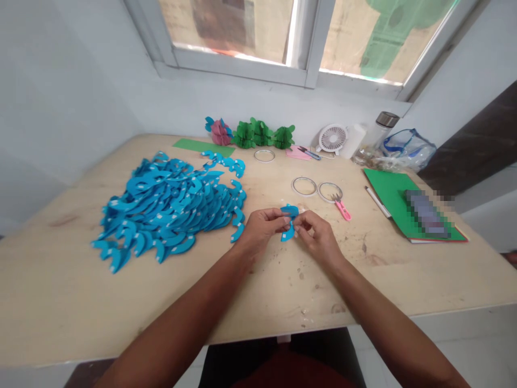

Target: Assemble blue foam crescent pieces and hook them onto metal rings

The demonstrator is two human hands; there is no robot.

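Observation:
Near the middle of the table, both my hands meet at a small curved blue paper piece (289, 235). My left hand (264, 226) pinches it from the left, thumb and forefinger together. From the other side my right hand (315, 231) has its fingertips closed on the piece's right edge. Whether it is one piece or two stacked together, I cannot tell. To the left lies a large heap of similar curved blue paper pieces (169, 202), many bearing small white squares. A few linked blue pieces (237, 215) lie between the heap and my left hand.
Rolls of tape (304, 178) and pink-handled thread snips (343, 209) lie beyond my right hand. Green (260, 133) and pink (221, 132) paper figures line the wall, near a white fan (333, 138) and a bottle (382, 129). A phone (428, 213) rests on a green folder (388, 188) at right.

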